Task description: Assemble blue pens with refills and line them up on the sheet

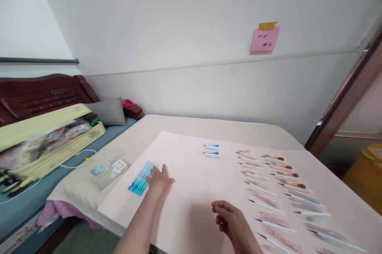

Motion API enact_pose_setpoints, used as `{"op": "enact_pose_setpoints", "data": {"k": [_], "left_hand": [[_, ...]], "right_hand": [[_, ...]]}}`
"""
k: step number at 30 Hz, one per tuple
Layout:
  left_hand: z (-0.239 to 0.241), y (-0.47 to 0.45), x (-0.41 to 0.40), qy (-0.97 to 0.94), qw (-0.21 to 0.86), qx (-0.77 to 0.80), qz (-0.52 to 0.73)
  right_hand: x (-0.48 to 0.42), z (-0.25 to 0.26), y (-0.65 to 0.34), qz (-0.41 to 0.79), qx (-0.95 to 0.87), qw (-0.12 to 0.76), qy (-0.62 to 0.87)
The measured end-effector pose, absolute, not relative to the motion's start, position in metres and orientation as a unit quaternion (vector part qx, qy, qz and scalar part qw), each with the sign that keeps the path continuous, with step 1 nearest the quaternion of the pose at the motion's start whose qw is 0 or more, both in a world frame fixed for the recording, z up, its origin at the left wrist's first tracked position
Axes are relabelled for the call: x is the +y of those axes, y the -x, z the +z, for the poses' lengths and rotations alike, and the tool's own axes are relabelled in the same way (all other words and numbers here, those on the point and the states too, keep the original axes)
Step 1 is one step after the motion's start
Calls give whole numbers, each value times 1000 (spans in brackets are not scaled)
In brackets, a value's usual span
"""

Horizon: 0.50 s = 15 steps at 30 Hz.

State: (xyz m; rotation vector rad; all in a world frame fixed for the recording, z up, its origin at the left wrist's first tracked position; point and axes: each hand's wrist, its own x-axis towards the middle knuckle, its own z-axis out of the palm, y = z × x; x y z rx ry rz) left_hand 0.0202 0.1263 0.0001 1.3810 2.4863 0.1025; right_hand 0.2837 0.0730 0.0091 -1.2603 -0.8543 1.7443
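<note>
The left hand (160,179) lies flat with its fingers spread on the pale pink sheet (191,190), its fingertips touching the right edge of a bundle of blue pens (141,178) that sits side by side near the sheet's left border; it grips nothing. The right hand (229,216) hovers just above the sheet nearer the person, fingers curled loosely inward and holding nothing, well apart from the blue bundle. The sheet covers most of the counter (209,125), whose beige cloth shows beyond it at the far and left edges. Farther out on the sheet, toward the wall, two small pairs of blue-capped pens (211,150) lie apart from the bundle. To the right of the right hand, two columns of pens with pinkish-brown barrels (262,178) run from far to near, each pen lying crosswise and separated from its neighbours; the nearest ones are blurred. Left of the sheet, on the bare cloth, rest a few clear packets with small cards (112,166). Beyond the counter's left edge is a bed (26,202) with a blue cover, carrying a yellow open case (56,142) and a grey cushion (109,111). On the wall behind, a pink sticky note (265,38) hangs.
</note>
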Motion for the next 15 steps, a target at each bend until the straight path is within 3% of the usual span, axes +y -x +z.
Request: {"op": "enact_pose_setpoints", "data": {"k": [11,15], "left_hand": [[13,-28,116,-519,179,830,101],[15,-22,118,-503,242,818,141]], "right_hand": [[75,2,-291,687,-357,388,501],[75,0,-292,692,-374,381,486]]}}
